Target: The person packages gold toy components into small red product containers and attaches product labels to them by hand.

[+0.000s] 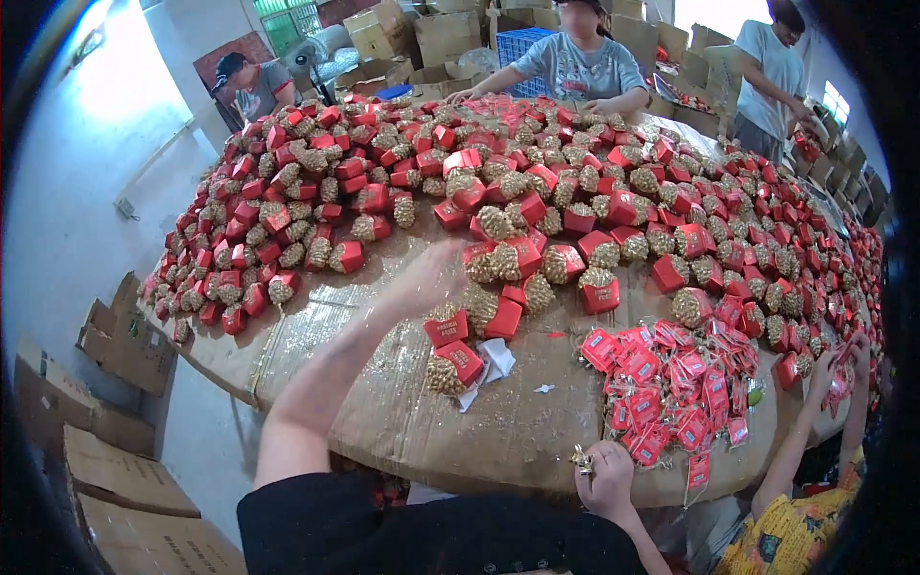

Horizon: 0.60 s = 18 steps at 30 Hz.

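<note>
Bare brown cardboard table top (402, 422) at 6 o'clock, with open room along the near curved edge. Heaped at 12 o'clock: many small red paper boxes with gold bead tops (537, 182), filling most of the table. Flat red paper tags in a pile (671, 383) at 4 o'clock. Flat cardboard sheets (115, 470) on the floor at 8 o'clock. Left hand (429, 278) stretched far out, blurry, reaching just beside a few red boxes (460, 340); cannot tell if wide or narrow. Right hand (606, 474) close in at 5 o'clock, curled tight around a small gold bead piece (583, 462).
</note>
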Motion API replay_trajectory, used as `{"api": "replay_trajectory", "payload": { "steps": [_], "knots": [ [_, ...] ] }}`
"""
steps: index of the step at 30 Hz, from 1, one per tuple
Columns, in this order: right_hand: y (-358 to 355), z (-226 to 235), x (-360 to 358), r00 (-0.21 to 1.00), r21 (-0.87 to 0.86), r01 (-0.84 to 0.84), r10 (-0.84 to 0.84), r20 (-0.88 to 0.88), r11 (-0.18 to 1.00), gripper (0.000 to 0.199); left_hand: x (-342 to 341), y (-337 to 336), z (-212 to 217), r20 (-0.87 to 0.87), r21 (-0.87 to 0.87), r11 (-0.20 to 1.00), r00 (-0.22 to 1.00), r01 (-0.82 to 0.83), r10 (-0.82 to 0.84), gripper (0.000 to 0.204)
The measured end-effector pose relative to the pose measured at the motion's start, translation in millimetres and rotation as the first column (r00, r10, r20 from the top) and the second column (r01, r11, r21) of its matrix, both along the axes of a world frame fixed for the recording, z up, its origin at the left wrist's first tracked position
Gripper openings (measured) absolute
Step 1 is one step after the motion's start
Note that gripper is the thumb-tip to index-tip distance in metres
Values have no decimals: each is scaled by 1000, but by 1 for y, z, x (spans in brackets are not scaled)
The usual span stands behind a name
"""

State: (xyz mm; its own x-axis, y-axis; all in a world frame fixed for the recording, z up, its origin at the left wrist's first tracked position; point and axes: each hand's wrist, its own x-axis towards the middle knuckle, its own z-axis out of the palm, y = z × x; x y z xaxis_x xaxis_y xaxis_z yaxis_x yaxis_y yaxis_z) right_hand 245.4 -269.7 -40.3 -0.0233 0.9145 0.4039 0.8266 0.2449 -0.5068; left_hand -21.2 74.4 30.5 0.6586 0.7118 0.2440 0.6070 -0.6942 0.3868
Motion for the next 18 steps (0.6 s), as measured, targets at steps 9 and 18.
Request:
{"api": "replay_trajectory", "payload": {
  "steps": [9,18],
  "knots": [
    [12,3,-4,999,3,-42,42,17,999,18,-21,-94,-37,42,-5,989,989,-144,145,81],
    [9,0,-4,1000,23,-20,20,21,1000,18,39,-51,-60,79,149,978,988,-145,134,58]
  ]
}}
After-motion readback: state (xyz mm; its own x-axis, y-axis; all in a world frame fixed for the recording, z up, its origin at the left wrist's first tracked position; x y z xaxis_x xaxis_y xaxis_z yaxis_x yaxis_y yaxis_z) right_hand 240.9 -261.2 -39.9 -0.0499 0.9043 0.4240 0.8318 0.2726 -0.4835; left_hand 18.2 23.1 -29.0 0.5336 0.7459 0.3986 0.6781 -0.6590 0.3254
